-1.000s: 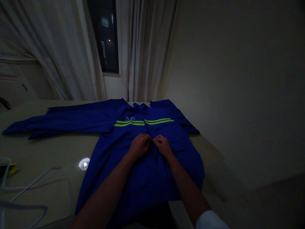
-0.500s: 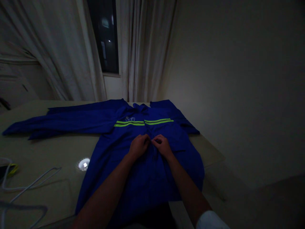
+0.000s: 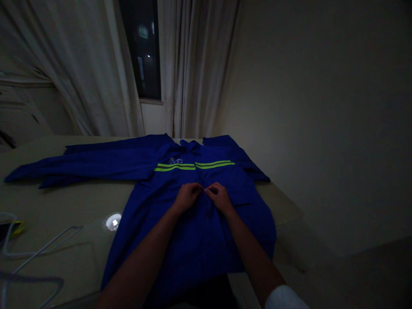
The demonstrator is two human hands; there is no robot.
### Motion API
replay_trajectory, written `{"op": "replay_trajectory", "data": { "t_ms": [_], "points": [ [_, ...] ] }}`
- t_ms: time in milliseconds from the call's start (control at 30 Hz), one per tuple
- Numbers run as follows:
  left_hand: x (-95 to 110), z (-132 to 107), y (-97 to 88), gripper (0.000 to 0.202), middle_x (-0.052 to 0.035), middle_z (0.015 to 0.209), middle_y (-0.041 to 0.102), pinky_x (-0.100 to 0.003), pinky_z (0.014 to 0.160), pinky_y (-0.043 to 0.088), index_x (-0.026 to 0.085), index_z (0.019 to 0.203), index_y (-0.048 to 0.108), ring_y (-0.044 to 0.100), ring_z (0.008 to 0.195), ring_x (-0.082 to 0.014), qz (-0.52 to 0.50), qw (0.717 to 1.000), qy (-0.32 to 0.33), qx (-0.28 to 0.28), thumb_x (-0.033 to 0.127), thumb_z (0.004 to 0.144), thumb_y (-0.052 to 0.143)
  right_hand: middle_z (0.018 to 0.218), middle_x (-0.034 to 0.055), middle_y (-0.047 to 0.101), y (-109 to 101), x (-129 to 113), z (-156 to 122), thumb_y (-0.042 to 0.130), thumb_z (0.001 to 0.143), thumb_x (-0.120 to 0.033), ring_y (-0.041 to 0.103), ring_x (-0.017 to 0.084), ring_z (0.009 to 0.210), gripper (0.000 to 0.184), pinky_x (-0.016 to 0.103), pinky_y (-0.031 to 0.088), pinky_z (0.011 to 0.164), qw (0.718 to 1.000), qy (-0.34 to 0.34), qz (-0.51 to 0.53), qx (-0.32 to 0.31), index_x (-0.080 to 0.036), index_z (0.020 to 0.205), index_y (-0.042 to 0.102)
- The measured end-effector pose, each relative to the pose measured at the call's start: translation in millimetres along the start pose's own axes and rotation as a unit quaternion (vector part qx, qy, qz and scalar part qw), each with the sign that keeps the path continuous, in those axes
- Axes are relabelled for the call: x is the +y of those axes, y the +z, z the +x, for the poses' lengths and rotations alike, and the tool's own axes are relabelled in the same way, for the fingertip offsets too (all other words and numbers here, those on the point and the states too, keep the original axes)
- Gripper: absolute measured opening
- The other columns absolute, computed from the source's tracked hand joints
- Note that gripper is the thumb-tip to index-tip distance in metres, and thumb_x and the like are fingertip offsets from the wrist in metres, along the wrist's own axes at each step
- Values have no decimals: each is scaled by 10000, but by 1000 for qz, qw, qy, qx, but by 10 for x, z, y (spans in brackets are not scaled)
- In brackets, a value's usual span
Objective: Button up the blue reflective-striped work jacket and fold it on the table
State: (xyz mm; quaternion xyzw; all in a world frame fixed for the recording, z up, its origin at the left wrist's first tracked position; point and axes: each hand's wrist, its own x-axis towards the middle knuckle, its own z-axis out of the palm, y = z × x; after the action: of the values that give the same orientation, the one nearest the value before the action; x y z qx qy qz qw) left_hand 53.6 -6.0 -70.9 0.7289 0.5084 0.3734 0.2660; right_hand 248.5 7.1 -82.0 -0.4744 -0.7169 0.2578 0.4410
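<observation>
My left hand (image 3: 187, 198) and right hand (image 3: 219, 198) pinch the placket of the blue work jacket (image 3: 206, 240), their fingertips nearly meeting at 12 o'clock. The jacket lies flat on the table (image 3: 61, 210), one sleeve (image 3: 80, 170) already smoothed out toward 9 o'clock; the fastening under my fingers is hidden.

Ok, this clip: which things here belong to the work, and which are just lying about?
In use: left hand, right hand, both pinching the front of the blue work garment.

Lying about, on the table: white cord, round white light, dark item with a yellow edge.
</observation>
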Motion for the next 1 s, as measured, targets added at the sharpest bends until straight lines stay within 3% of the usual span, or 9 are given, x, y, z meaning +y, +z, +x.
{"op": "replay_trajectory", "data": {
  "t_ms": [333,667,867,1000],
  "points": [
    [4,-3,-7,231,-37,1021,825,-305,845,568,221,1031,806,761,923,-207,11,1000,-4,2,158,887,637,904,40,709,3,40,23,752,799,-289,599,142,686,106,267,490,656,999,12,5,-33,-199,848,777],
    [30,-7,-26,263,-40,1051,822,-296,872,570,219,1069,800,757,945,-196,-12,1000,-3,-17,152,885,626,881,39,675,-9,-48,-12,764,820,-301,607,159,723,103,285,502,686,1000,-1,-16,-13,-203,791,747],
    [103,-45,6,224,-39,981,807,-316,850,539,244,1050,789,726,958,-226,103,994,-3,20,189,880,655,893,32,653,-1,-69,-27,748,823,-281,601,143,686,87,272,497,643,1000,-26,-9,-2,-207,787,721],
    [137,-64,10,226,-40,959,801,-327,813,526,249,1072,779,718,949,-239,128,992,-16,18,212,894,644,889,33,644,11,-62,-39,736,817,-278,610,150,701,91,268,491,627,999,-41,-1,4,-204,775,704]
  ]
}}
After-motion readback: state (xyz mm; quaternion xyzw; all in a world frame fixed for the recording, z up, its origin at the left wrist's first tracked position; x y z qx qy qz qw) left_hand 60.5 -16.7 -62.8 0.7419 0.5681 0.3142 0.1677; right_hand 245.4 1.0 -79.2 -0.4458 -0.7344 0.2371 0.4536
